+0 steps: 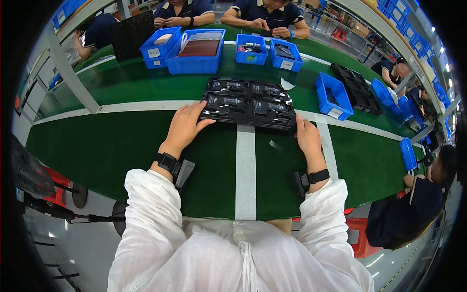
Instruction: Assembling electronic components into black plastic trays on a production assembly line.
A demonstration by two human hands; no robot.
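Both bare hands were clamped on opposite ends of a black tray [250, 108], the left hand [186, 124] at its nine o'clock edge with the thumb spread along the near side, the right hand [307, 136] at three. The tray, glossy and plastic-looking, lay on the green bench [97, 151], its rectangle split into four panels with pale markings. A curled white scrap [287, 84] lay just beside it at two o'clock, a thin, clear strip [275, 145] near it at five.

From the tray, a wide blue bin [194, 67] at eleven held a flat brown stack [200, 48]; a smaller bin [240, 57] at twelve held mixed small items; a bin [296, 63] at one and a bin [347, 116] at three held dark pieces.
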